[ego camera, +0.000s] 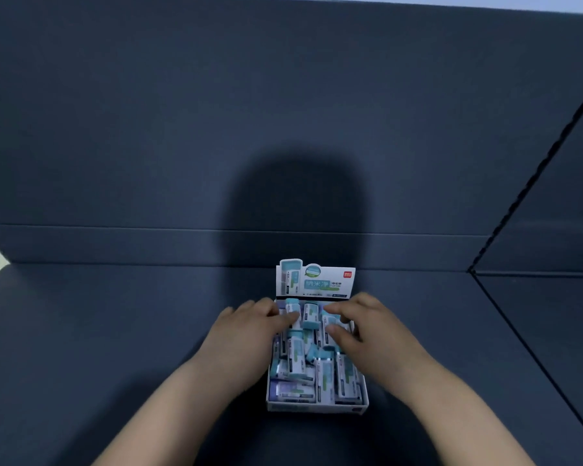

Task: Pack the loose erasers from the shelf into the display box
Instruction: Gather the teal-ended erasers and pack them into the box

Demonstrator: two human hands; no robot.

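Blue-and-white wrapped erasers point(297, 358) were being tidied in the white card display box point(317, 406): one pinched by the right hand point(374, 341), one touched by the open left hand point(246, 334). Neat rows seemed needed next.

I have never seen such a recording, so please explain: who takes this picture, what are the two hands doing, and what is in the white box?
No machine here: a person wears a camera on the head, looking down at their own hands. The left hand and right hand reach into a white display box standing on a dark shelf. The box is crowded with wrapped erasers, lying untidily. Both hands touch erasers at the far end; blur hides whether any is pinched.
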